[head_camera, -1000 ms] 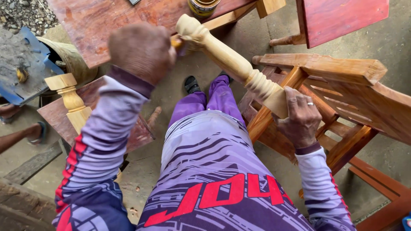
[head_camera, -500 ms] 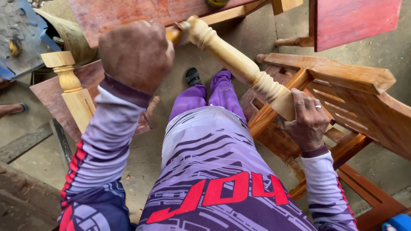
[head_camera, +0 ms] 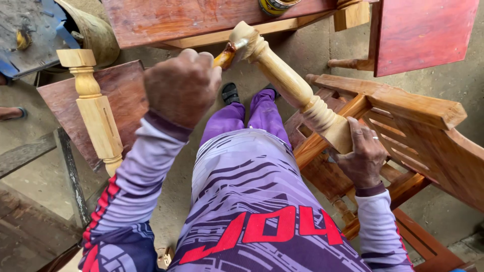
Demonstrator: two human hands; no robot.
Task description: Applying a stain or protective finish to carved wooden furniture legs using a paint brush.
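Head view | centre frame: turned wooden leg (head_camera: 292,85) slants from upper centre to right | right hand (head_camera: 364,157) fingers clamped on its lower square end | left hand (head_camera: 182,86) fingers closed around brush (head_camera: 225,55) touching its top | second turned leg (head_camera: 94,108) left | wooden chair (head_camera: 413,126) right

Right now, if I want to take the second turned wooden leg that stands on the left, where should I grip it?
Grip the turned leg on its long square middle section, coming from the open right side. It stands nearly upright, its flat faces give a firm hold, and the narrow turned neck above is harder to hold. A dark wooden panel lies right behind it.
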